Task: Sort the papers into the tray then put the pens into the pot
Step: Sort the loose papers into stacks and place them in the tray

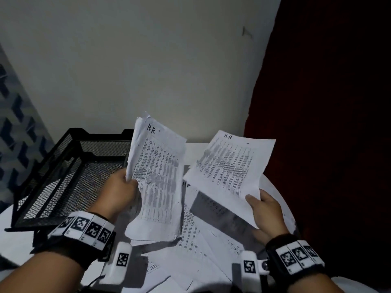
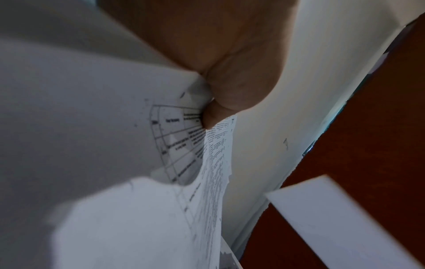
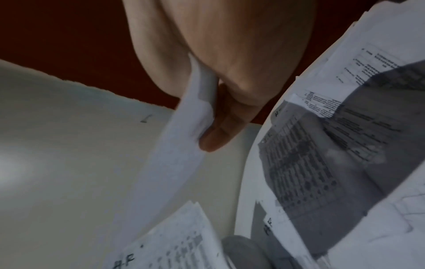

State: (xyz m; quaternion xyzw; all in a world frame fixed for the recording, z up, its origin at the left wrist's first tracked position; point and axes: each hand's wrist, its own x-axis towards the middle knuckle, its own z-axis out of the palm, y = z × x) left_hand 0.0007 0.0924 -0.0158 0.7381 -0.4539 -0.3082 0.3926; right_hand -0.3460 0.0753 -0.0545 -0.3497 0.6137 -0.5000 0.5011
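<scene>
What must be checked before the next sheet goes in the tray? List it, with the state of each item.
1. Left hand grips its stack of papers: ok; the left wrist view shows several sheets pinched.
2. Right hand holds one sheet only: ok, pinched at its lower corner.
3. Headings match: cannot tell; the stack reads "H.R", the sheet's mark is blurred.
4. Tray has room: ok, the mesh shows bare.
5. Way to the tray is free: not ok, the left hand and its stack stand between.
6. Loose papers remain on the table: ok to go on, many lie there.
</scene>
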